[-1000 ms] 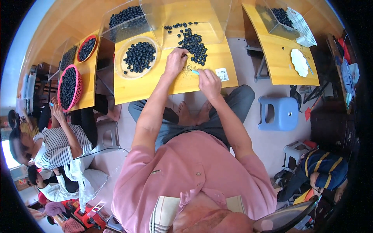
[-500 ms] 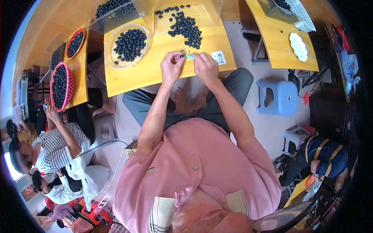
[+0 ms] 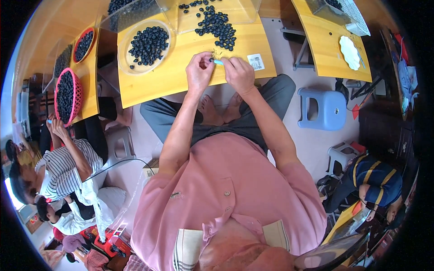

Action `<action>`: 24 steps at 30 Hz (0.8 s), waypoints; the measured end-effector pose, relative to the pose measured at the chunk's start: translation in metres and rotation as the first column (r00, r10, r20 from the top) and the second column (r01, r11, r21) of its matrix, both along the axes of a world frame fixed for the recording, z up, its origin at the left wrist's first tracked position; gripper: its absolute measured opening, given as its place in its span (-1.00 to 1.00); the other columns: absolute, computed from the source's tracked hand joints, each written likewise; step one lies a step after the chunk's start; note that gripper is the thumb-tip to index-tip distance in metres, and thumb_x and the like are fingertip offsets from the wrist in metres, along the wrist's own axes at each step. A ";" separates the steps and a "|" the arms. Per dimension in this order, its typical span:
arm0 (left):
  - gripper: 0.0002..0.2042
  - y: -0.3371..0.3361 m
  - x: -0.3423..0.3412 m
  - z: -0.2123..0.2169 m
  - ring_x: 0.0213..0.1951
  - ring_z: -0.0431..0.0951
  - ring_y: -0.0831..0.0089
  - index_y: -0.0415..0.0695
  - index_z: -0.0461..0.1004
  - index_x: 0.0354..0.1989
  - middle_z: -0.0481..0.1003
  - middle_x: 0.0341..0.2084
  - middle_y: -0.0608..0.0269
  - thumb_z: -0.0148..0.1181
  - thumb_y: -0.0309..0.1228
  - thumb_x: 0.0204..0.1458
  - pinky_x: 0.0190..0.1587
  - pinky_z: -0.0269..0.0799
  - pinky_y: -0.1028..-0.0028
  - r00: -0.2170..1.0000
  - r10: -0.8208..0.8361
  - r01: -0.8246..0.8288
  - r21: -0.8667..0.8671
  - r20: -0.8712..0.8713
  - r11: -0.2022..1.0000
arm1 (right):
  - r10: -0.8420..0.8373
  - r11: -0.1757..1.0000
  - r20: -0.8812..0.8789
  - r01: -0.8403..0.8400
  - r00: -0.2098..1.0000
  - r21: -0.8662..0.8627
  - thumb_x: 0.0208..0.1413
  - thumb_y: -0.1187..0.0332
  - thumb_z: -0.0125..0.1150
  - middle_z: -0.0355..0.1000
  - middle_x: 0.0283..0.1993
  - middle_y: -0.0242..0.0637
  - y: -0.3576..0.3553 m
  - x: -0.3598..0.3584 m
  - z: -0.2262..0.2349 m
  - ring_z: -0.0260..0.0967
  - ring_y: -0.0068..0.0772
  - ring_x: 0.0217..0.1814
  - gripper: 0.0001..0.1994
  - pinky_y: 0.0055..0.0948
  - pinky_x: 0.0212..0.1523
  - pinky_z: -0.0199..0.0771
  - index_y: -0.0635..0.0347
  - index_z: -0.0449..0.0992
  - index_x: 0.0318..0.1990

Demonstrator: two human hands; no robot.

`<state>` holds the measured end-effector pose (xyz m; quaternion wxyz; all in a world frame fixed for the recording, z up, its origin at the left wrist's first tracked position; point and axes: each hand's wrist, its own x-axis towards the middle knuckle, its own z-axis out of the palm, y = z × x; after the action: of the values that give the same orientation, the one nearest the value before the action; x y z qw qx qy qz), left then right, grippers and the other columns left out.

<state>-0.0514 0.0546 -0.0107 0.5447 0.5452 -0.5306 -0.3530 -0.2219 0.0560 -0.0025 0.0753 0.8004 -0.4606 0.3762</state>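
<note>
My left hand pinches one small dark, round, berry-like piece between thumb and fingertips, just above the front of the yellow table. Closed around a slim light-blue handled tool, my right hand points it left, toward that piece. The tool's tip is too small to make out. Thin brownish scraps lie right beyond my fingers. Farther back, a loose pile of dark round pieces spreads over the table. To the left, a clear shallow bowl holds many more.
A white label card lies right of my hands. Clear bins stand at the back left. A blue stool is on the floor at right. At left, a co-worker sits by a pink basket of dark pieces.
Both hands stay close together at nearly the same spot, with the tool tilted slightly differently. The whole view has shifted a little. The co-worker at left keeps working.
</note>
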 end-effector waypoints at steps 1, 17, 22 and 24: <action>-0.70 0.000 -0.001 0.001 -0.34 0.56 0.61 -0.25 0.62 -0.03 0.58 -0.29 0.29 0.38 -0.70 0.03 -0.22 0.56 0.57 1.000 -0.002 0.002 -0.015 0.007 1.000 | 0.001 1.000 -0.001 -0.001 1.000 0.001 0.00 0.48 0.36 0.40 -0.38 -0.36 0.000 0.000 -0.001 0.49 -0.30 -0.32 -0.75 -0.28 -0.33 0.52 0.09 0.68 -0.12; -0.69 0.005 0.000 0.004 -0.22 0.59 0.60 -0.28 0.55 0.03 0.60 -0.23 0.28 0.40 -0.67 0.11 -0.07 0.57 0.56 0.992 -0.030 0.031 0.010 -0.125 0.999 | -0.057 0.998 -0.020 0.058 0.998 0.024 -0.01 0.47 0.31 0.39 -0.37 -0.36 -0.001 0.004 0.003 0.49 -0.31 -0.30 -0.74 -0.29 -0.30 0.54 0.10 0.65 -0.11; -0.66 0.003 0.000 0.007 -0.23 0.59 0.60 -0.29 0.51 0.05 0.59 -0.23 0.29 0.41 -0.67 0.11 -0.07 0.57 0.58 0.986 -0.019 0.025 0.031 -0.165 0.999 | -0.077 0.996 -0.005 0.077 0.997 0.049 0.00 0.47 0.31 0.39 -0.37 -0.35 -0.002 0.002 0.002 0.50 -0.30 -0.30 -0.76 -0.29 -0.31 0.54 0.09 0.64 -0.12; -0.66 0.003 -0.001 0.008 -0.23 0.59 0.60 -0.29 0.51 0.06 0.59 -0.23 0.30 0.40 -0.67 0.11 -0.07 0.57 0.57 0.994 -0.012 0.020 0.064 -0.111 0.998 | -0.044 0.999 -0.014 0.044 0.999 0.009 0.00 0.47 0.31 0.38 -0.37 -0.35 -0.001 0.001 0.002 0.49 -0.31 -0.31 -0.76 -0.30 -0.32 0.54 0.10 0.64 -0.12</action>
<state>-0.0520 0.0571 -0.0029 0.5522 0.5381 -0.4922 -0.4041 -0.2207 0.0553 -0.0006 0.0832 0.7930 -0.4794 0.3667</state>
